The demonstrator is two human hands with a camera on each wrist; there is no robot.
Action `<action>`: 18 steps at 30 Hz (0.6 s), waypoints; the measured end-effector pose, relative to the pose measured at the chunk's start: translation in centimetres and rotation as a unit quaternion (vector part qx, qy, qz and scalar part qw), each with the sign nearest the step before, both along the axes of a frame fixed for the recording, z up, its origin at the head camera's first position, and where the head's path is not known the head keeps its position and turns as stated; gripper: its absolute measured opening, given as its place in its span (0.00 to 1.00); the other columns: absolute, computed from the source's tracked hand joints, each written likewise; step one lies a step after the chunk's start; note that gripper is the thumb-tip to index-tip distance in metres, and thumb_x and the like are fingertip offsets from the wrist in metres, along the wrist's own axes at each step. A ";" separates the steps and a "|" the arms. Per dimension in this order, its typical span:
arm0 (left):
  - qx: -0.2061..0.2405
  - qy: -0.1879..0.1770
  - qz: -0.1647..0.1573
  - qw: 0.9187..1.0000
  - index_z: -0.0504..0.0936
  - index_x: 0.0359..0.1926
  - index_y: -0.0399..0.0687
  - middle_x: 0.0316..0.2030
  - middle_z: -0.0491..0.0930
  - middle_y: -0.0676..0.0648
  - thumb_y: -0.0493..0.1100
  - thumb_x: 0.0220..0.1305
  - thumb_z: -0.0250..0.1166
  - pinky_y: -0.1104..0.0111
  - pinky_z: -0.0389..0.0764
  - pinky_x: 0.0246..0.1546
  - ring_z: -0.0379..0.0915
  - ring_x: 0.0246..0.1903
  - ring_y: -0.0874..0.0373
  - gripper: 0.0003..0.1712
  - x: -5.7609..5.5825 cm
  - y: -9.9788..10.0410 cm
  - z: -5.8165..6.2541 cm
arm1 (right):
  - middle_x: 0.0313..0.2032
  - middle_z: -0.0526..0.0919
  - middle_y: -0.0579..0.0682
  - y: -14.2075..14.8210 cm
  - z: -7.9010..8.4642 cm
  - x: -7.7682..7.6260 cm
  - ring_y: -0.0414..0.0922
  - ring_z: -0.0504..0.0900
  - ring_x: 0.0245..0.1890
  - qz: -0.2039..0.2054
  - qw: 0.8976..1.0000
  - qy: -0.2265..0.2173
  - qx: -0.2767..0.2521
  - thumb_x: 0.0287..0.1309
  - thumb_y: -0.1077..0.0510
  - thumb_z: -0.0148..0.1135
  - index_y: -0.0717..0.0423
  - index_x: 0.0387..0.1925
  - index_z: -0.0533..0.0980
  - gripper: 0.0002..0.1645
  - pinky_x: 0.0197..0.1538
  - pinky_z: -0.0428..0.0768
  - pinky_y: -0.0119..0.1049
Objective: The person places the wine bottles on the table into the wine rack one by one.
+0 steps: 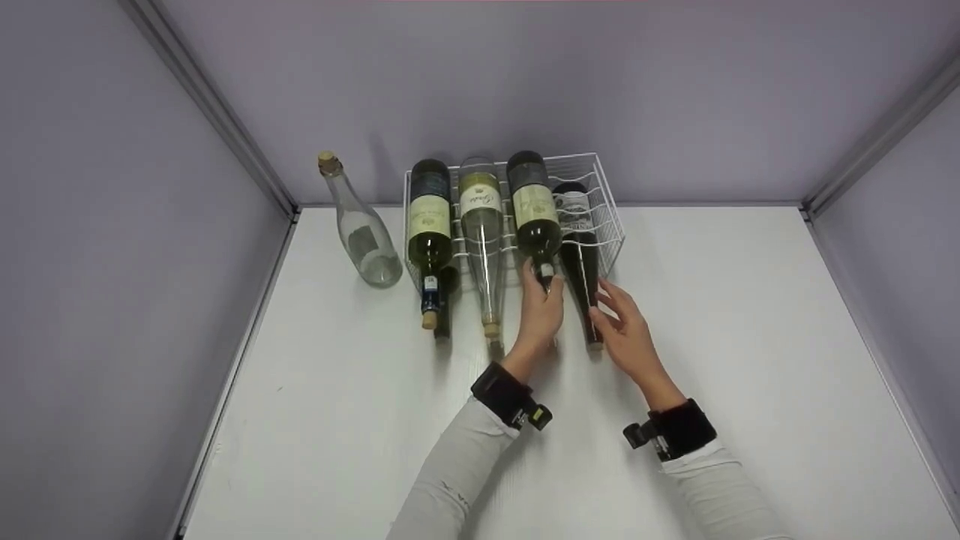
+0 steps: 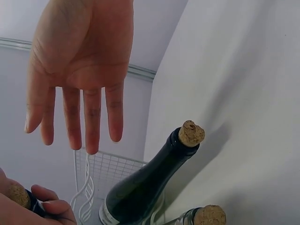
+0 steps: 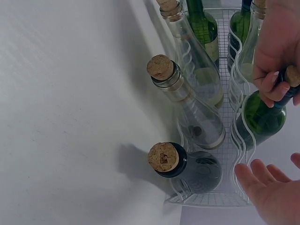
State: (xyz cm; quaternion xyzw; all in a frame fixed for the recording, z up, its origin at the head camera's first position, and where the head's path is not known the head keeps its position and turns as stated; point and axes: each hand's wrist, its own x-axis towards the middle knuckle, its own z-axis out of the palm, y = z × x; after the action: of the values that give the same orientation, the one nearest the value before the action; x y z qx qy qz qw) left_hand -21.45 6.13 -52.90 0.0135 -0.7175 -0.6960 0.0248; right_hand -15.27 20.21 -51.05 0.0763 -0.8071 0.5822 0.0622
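My left hand (image 1: 541, 311) grips the neck of a green wine bottle (image 1: 535, 202) with a pale label, which lies on the upper row of a white wire rack (image 1: 611, 217). In the right wrist view its corked end pokes out between the curled fingers (image 3: 269, 84). Right of it, my right hand (image 1: 630, 334) is spread with relaxed fingers and holds nothing. It hovers beside a dark corked bottle (image 1: 581, 262) on the lower row at the rack's right end. In the left wrist view that hand's palm (image 2: 84, 51) shows, apart from the bottle.
Another green bottle (image 1: 430, 214) and a clear bottle (image 1: 481, 217) lie on the upper row to the left. More corked bottles, clear (image 3: 201, 117) and green, fill the lower row. A clear corked bottle (image 1: 367, 232) stands on the white table (image 1: 337, 420) left of the rack.
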 end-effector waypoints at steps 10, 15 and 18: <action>0.022 -0.011 -0.027 0.999 0.40 0.75 0.34 0.26 0.75 0.47 0.40 0.76 0.50 0.68 0.75 0.27 0.70 0.21 0.59 0.38 0.1 -0.3 0.4 | 0.68 0.61 0.67 -0.1 0.0 -0.1 0.62 0.66 0.65 0.007 1.000 -0.002 -0.003 0.70 0.64 0.54 0.68 0.71 0.59 0.31 0.61 0.71 0.55; -0.011 -0.005 -0.031 0.999 0.41 0.76 0.35 0.21 0.73 0.50 0.40 0.75 0.51 0.68 0.73 0.28 0.71 0.20 0.60 0.38 0.2 -0.5 0.5 | 0.69 0.60 0.66 -0.2 0.1 -0.1 0.62 0.65 0.66 0.009 1.000 -0.012 0.001 0.71 0.63 0.54 0.68 0.71 0.58 0.32 0.61 0.71 0.53; -0.026 -0.006 -0.030 0.999 0.43 0.76 0.36 0.25 0.76 0.50 0.40 0.75 0.52 0.67 0.75 0.30 0.74 0.23 0.60 0.38 0.2 -0.6 0.6 | 0.69 0.60 0.67 -0.2 0.2 0.0 0.63 0.65 0.66 0.009 1.000 -0.012 -0.002 0.71 0.64 0.54 0.68 0.71 0.58 0.32 0.61 0.71 0.53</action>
State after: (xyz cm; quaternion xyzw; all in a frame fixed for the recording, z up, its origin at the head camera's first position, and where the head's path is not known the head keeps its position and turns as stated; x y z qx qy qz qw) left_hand -21.26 5.56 -52.28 -0.0044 -0.7357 -0.6773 0.0001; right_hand -15.32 20.02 -50.88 0.0765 -0.8058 0.5854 0.0473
